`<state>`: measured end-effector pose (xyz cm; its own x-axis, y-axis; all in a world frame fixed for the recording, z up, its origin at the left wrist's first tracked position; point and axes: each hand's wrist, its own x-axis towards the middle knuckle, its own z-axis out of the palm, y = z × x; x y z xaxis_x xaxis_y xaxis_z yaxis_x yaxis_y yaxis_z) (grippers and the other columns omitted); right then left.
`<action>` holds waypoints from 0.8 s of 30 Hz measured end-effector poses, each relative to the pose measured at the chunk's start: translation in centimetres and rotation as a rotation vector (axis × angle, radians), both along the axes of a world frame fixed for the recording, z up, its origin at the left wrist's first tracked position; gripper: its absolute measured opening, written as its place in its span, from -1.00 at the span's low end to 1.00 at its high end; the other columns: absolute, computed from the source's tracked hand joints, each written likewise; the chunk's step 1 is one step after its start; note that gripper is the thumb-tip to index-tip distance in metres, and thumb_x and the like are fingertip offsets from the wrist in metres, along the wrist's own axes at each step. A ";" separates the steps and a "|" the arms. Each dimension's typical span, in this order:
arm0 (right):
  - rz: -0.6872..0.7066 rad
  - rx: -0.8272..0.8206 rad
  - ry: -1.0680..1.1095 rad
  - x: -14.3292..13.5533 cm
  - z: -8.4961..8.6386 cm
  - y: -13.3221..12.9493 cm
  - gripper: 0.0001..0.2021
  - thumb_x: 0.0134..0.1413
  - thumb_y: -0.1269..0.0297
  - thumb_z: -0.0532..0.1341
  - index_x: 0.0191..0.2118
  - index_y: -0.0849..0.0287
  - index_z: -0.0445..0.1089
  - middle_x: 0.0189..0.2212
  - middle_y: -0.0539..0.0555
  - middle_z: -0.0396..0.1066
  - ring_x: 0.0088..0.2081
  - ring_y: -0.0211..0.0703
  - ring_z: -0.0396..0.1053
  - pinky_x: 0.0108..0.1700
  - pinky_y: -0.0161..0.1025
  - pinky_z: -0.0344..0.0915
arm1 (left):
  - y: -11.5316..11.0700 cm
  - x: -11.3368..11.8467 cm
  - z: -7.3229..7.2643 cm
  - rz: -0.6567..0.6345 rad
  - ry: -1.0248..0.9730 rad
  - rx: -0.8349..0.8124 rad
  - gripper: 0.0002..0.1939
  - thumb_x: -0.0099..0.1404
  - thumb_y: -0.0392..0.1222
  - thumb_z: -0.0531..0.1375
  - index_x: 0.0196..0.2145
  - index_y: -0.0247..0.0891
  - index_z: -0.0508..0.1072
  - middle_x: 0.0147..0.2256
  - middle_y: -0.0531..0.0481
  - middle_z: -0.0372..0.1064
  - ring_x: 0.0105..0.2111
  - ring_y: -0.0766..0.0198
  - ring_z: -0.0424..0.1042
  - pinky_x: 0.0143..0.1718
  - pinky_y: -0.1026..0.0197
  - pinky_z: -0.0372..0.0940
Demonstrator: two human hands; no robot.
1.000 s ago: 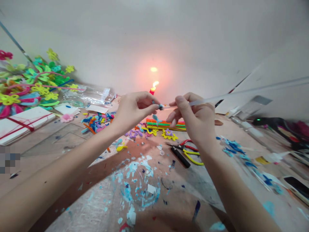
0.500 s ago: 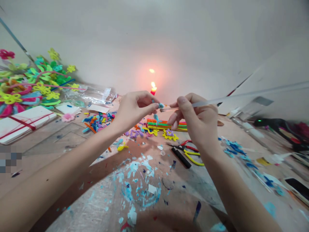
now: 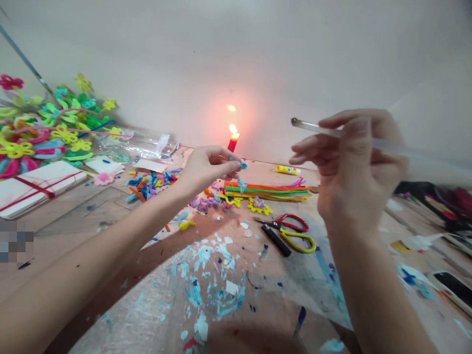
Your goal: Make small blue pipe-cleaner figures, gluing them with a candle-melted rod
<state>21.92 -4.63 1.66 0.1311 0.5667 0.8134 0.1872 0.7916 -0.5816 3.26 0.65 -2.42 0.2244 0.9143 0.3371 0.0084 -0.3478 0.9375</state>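
Between the fingertips of my left hand (image 3: pixel 212 164) is a small light-blue pipe cleaner piece (image 3: pixel 241 183), part of it dangling below. The hand is held just in front of a lit red candle (image 3: pixel 232 142). Raised at the right, my right hand (image 3: pixel 354 157) grips a clear hot glue stick (image 3: pixel 313 126), its darkened tip pointing left toward the flame but well apart from it. The stick's far end blurs off to the right. Below the hands lies a bundle of coloured pipe cleaners (image 3: pixel 265 191), with a yellow and purple pipe cleaner flower (image 3: pixel 260 205) in front.
Red-and-yellow-handled scissors (image 3: pixel 295 233) lie beside a black stick-like object (image 3: pixel 276 241). Pipe cleaner flowers (image 3: pixel 55 123) heap at the left, near a white box (image 3: pixel 40 187) with red string. A yellow tube (image 3: pixel 287 170) rests near the wall. Blue paint flecks mark the table (image 3: pixel 147 305).
My right hand has moved right and up with the glue stick, away from the blue piece and the candle. My left hand has stayed nearly in place, still holding the blue piece.
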 end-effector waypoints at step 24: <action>0.210 -0.371 -0.259 -0.6 -3.2 2.9 -0.69 -0.06 0.20 0.42 -0.37 0.08 0.24 -0.40 -0.09 0.31 -0.30 -0.26 0.44 -0.25 -0.25 0.44 | -0.5 0.0 0.6 -0.074 -0.116 0.062 -0.85 0.16 -0.19 0.36 -0.31 -0.29 0.55 -0.42 -0.04 0.58 -0.39 0.29 0.57 -0.28 0.26 0.47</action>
<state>21.30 -1.70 -1.51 -0.1966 0.8164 0.5429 0.2216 0.5764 -0.7865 3.22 0.14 -1.82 0.2465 0.8735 0.4198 -0.1268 -0.4004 0.9075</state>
